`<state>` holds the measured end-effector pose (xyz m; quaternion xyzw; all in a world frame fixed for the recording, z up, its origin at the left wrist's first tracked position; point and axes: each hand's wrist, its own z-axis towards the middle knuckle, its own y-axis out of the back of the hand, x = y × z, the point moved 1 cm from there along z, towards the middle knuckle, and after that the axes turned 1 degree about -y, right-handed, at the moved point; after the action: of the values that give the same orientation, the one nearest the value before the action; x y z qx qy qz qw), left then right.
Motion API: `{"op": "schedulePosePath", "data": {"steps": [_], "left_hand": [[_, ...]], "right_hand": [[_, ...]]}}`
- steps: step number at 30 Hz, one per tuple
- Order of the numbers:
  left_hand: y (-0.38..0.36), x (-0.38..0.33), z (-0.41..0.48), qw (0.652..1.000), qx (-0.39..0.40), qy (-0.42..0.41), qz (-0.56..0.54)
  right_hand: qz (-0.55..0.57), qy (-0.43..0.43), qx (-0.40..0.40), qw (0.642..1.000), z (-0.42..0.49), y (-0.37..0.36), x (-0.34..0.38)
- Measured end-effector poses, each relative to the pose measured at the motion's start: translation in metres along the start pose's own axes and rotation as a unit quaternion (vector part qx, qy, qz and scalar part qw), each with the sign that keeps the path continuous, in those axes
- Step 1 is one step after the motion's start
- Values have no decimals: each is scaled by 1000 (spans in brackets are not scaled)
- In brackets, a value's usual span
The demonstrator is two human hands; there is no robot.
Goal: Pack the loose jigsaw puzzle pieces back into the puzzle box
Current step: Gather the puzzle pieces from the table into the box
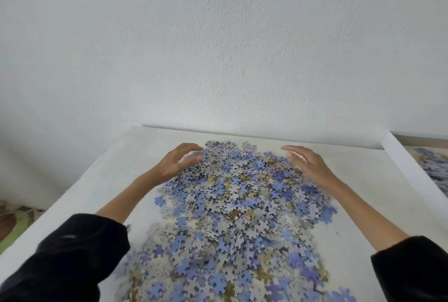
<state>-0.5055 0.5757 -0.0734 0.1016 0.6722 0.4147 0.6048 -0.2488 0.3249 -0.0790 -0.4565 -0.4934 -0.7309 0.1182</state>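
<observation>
A broad heap of loose jigsaw pieces [232,209], blue, grey-patterned and tan, covers the middle of a white table [116,170] from the far part down to the near edge. My left hand [178,162] is cupped against the heap's far left rim, fingers curled and touching pieces. At the heap's far right rim my right hand [306,162] rests with fingers spread and flat, touching the outer pieces. Neither hand has a closed grip on any piece. No puzzle box shows clearly in this view.
A white raised rail [412,170] runs along the table's right side. Beyond it lie more puzzle pieces [434,163] on a tan surface. A white wall stands right behind the table. Patterned floor [12,224] shows at the lower left.
</observation>
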Motion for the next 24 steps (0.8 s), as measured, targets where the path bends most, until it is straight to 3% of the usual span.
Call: {"op": "schedulePosePath", "data": {"steps": [9,15,24], "left_hand": [[-26,3,-68,999,13,9,45],[-48,-17,-93,989,32,-39,142],[-59,-36,-100,979,96,-6,180]], "right_hand": [[-31,-2,20,999,-46,-9,-9],[-193,57,127,971,-68,-30,7],[-284,44,250,925,-90,-57,47]]}}
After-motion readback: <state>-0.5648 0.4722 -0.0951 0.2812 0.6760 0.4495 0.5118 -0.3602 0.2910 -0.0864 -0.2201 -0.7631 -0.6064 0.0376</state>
